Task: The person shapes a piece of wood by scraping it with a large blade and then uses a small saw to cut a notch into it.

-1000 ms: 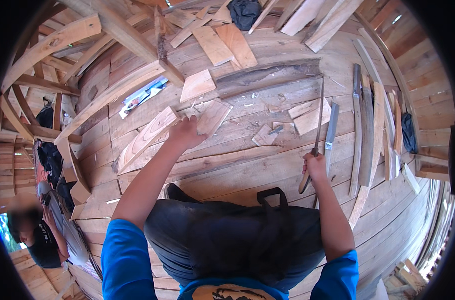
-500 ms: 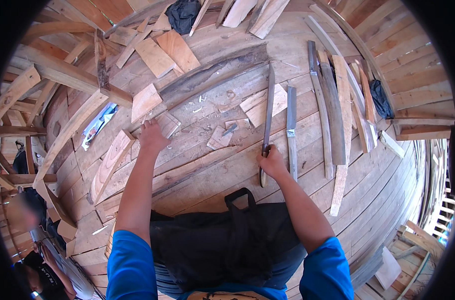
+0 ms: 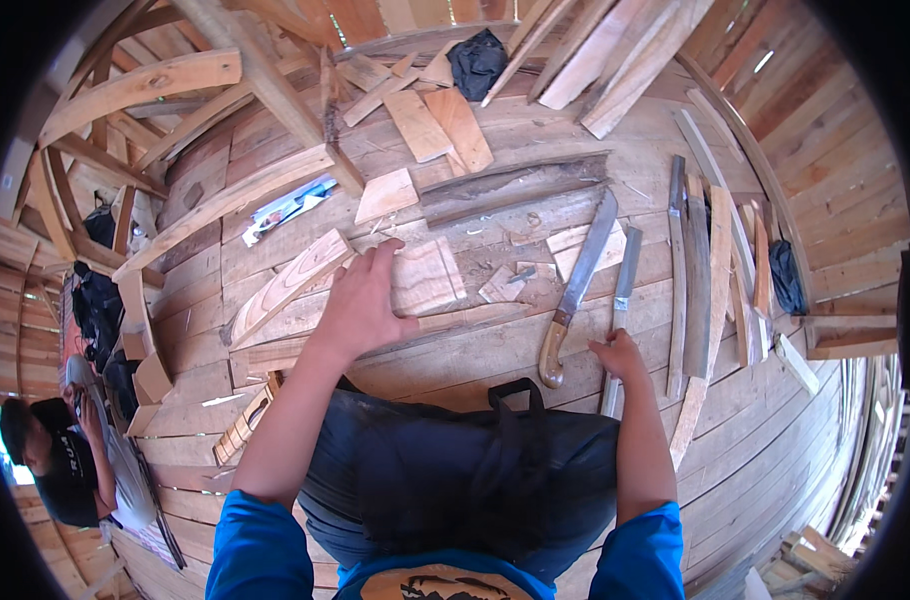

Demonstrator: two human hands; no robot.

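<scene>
My left hand (image 3: 363,305) spans the left end of a short flat wooden block (image 3: 430,275), fingers over its far edge and thumb by the near one. Its palm side is hidden. At the right, my right hand (image 3: 620,355) closes on the lower part of a long narrow grey bar (image 3: 626,275) with a shiny band around it. Just left of that bar lies a machete (image 3: 587,265) with a wooden handle, touched by neither hand. A thick plank piece with curved grain (image 3: 293,285) is left of my left hand.
Small offcuts (image 3: 500,284) and shavings lie in the middle, before a dark rough-edged slab (image 3: 515,185). Long strips (image 3: 695,270) lie at the right. Boards (image 3: 420,125) and a black bag (image 3: 477,65) sit far off. Another person (image 3: 70,450) is at the left.
My right hand has let go of the machete and moved right to the grey bar. The block at my left hand now lies flatter and more in view. The whole view has shifted.
</scene>
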